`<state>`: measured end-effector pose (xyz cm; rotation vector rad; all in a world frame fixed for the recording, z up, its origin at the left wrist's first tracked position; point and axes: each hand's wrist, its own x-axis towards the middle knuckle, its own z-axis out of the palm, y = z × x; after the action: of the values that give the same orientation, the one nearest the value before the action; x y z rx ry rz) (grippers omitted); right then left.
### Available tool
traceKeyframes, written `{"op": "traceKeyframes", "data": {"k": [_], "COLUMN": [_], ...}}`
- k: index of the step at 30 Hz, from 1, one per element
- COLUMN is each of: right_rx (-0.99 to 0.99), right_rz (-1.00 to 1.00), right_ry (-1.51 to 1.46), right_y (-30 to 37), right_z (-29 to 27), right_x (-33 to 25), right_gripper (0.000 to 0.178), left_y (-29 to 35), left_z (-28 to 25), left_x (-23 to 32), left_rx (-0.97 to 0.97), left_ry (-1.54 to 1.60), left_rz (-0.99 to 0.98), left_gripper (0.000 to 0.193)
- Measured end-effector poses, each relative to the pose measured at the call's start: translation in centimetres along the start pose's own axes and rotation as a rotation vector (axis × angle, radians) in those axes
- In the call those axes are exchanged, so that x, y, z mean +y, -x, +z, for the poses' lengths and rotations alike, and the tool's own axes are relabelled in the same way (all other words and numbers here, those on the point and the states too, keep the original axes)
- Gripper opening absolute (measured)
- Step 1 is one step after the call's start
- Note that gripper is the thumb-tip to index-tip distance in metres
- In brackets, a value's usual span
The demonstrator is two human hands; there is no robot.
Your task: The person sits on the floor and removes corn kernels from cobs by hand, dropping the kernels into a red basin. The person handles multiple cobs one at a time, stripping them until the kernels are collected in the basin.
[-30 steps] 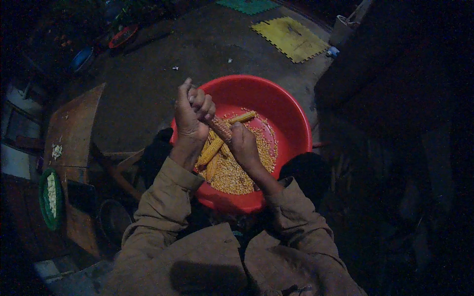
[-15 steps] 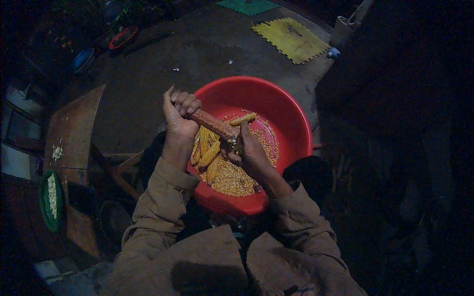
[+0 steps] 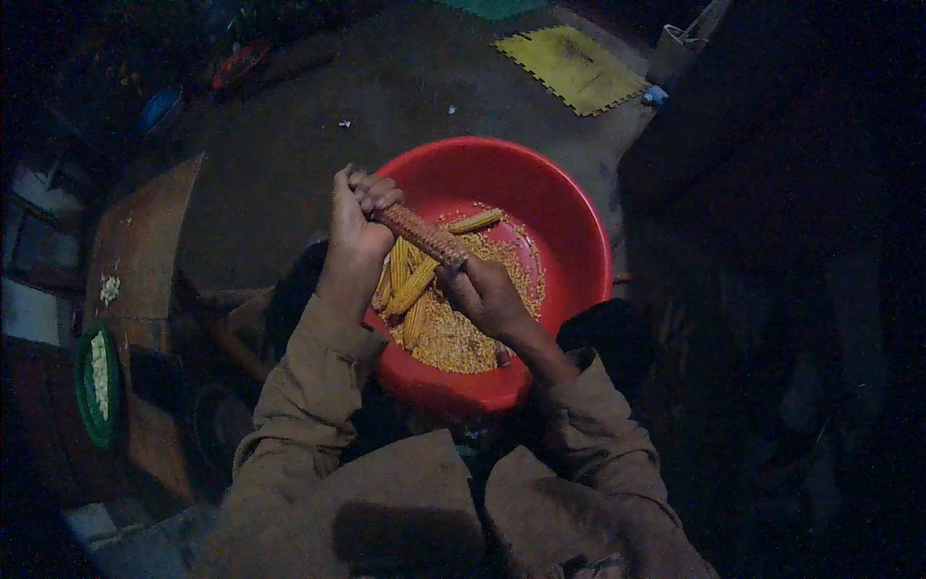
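Observation:
A mostly bare, reddish-brown corn cob (image 3: 420, 234) slants across the middle of the view, above a wide red basin (image 3: 569, 227). My left hand (image 3: 365, 217) is wrapped round its far left end. Closed over the near right end is my right hand (image 3: 485, 294), which hides that end and whatever kernels are there. Beneath my hands, several yellow ears of corn (image 3: 415, 282) lie heaped on the basin's left side. Loose yellow kernels (image 3: 453, 349) cover much of the bottom, and another ear (image 3: 478, 221) rests toward the far side.
A brown wooden board (image 3: 145, 236) with pale bits on it stands at the left, beside a green basket (image 3: 85, 405) holding pale pieces. Yellow foam mat (image 3: 574, 69) lies on the floor at the far right, near a pale bucket (image 3: 670, 53). The right side is very dark.
My right hand has turned and closed over the cob's near end, covering the kernels seen there before. My left hand has shifted slightly right, still gripping the cob.

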<state>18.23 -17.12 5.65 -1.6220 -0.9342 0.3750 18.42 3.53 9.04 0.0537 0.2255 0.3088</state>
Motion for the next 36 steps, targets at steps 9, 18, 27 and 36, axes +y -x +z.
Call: {"op": "traceKeyframes", "data": {"k": [9, 18, 27, 36], "right_rx": [0.030, 0.475, 0.481, 0.938], "right_rz": [0.086, 0.474, 0.588, 0.122], "right_ry": [-0.153, -1.208, -1.525, -0.892], "right_y": [0.3, 2.6, 5.2, 4.0], "right_z": [-2.5, -7.9, -8.0, -13.6], "right_x": [1.8, 8.1, 9.7, 12.7], "right_gripper": [0.034, 0.027, 0.016, 0.042], "left_y": [1.0, -0.8, -2.6, -3.2], "left_z": [1.0, 0.0, 0.1, 1.0], "left_x": [-3.4, 0.9, 2.4, 3.8], "left_rx": [-0.084, 0.001, -0.089, -0.125], "left_ry": [-0.381, -0.660, -0.704, -0.613], "left_rz": [0.049, 0.189, 0.049, -0.006], "left_gripper": [0.024, 0.020, 0.018, 0.018]}}
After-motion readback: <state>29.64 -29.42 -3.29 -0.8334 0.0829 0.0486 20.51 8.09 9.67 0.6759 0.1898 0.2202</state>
